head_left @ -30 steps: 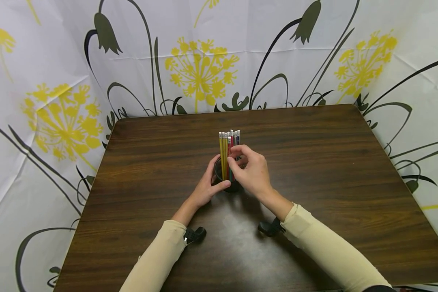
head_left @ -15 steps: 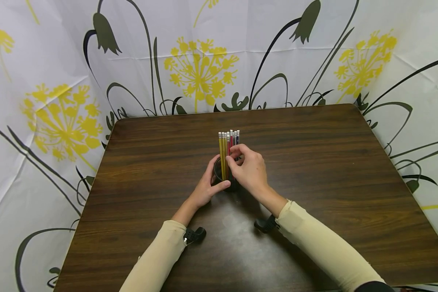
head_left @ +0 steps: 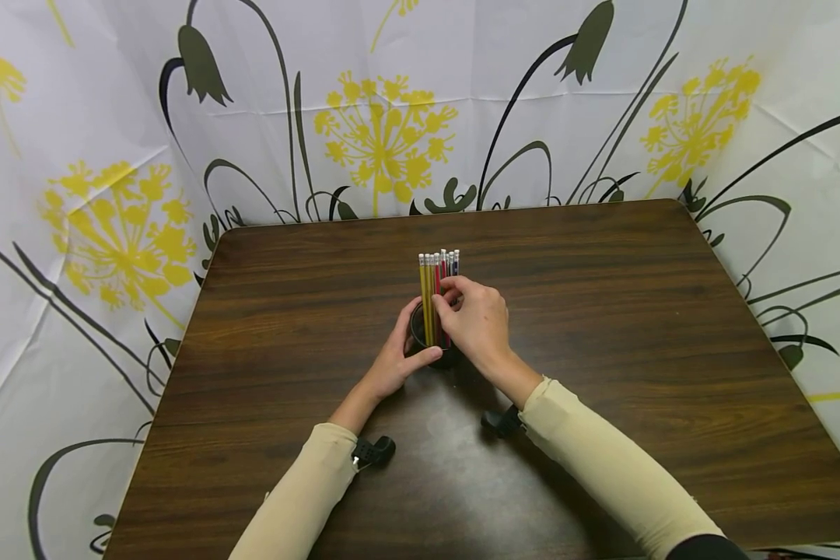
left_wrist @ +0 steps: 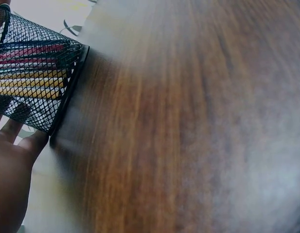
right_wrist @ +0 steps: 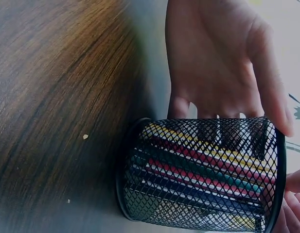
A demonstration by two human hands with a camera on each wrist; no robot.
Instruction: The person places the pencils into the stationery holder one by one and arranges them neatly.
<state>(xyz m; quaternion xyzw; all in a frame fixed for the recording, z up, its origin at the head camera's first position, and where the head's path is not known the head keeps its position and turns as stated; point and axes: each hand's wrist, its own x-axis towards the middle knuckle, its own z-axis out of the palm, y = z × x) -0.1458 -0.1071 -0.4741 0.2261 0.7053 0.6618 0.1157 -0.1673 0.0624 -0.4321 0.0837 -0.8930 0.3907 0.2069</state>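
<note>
left hand (head_left: 400, 359) curled round mesh cup (right_wrist: 198, 177) | right hand (head_left: 477, 325) pinching pencils (head_left: 437, 292); table (head_left: 602, 327)

Right hand (head_left: 477, 325) slides slightly left and closer in toward the pencils (head_left: 438, 289) in the mesh cup (right_wrist: 203, 174); fingertips now lower on the bundle. Right forearm and its sleeve (head_left: 602, 459) shift left along with it.

Left hand (head_left: 397, 359) grips cup (head_left: 420, 336); right hand (head_left: 477, 323) pinches pencils (head_left: 437, 276).
</note>
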